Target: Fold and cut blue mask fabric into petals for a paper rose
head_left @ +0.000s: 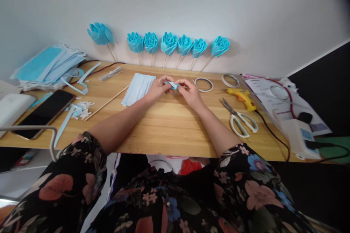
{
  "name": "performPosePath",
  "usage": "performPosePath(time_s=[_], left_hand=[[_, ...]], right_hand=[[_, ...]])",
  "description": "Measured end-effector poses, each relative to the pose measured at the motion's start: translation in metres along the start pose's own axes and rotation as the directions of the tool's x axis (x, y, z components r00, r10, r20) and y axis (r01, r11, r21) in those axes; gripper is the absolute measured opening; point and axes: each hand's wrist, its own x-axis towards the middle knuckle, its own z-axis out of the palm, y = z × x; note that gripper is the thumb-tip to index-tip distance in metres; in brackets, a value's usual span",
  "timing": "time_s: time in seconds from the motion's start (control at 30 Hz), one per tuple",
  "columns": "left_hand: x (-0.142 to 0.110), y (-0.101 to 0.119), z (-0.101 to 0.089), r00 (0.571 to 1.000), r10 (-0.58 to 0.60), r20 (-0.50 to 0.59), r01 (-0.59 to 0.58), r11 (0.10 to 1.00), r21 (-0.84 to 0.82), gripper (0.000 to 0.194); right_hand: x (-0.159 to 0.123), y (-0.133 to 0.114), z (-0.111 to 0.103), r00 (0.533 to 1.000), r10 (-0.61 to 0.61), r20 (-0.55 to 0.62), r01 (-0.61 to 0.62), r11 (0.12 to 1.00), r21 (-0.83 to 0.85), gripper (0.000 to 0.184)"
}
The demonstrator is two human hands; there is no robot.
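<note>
My left hand point(160, 86) and my right hand point(189, 90) meet over the middle of the wooden table point(164, 131). Both pinch a small light blue piece of mask fabric point(173, 85) between their fingertips. Just left of my left hand lies an opened light blue face mask point(137, 88), flat on the wood. A thin wooden stick point(106, 103) lies farther left.
Several blue fabric roses on sticks point(168, 43) lean on the wall. A mask pile point(50, 66), phone point(45, 111) and white box point(12, 107) sit left. Tape rolls point(203, 85), a yellow glue gun point(242, 96), scissors point(240, 118) and a power strip point(300, 136) sit right.
</note>
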Motion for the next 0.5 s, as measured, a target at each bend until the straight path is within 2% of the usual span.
performPosePath(time_s=[0.2,0.37,0.5], left_hand=[[0.0012,-0.0013,-0.0003,0.999,-0.032,-0.039,0.028,0.996,-0.083,0.014],[-0.0009,-0.0007,-0.0005,1.000,0.007,0.010,-0.006,0.998,-0.060,0.018],[-0.0031,-0.0006,-0.0007,0.997,0.050,0.052,-0.048,0.998,-0.038,0.032]], right_hand=[[-0.0011,-0.0025,0.0034,0.997,-0.078,0.021,0.080,0.986,-0.144,0.029],[-0.0014,-0.0025,0.0026,0.999,-0.035,-0.034,0.032,0.996,-0.081,0.019],[-0.0002,0.0011,0.0008,0.996,0.000,-0.093,0.000,1.000,0.001,0.024]])
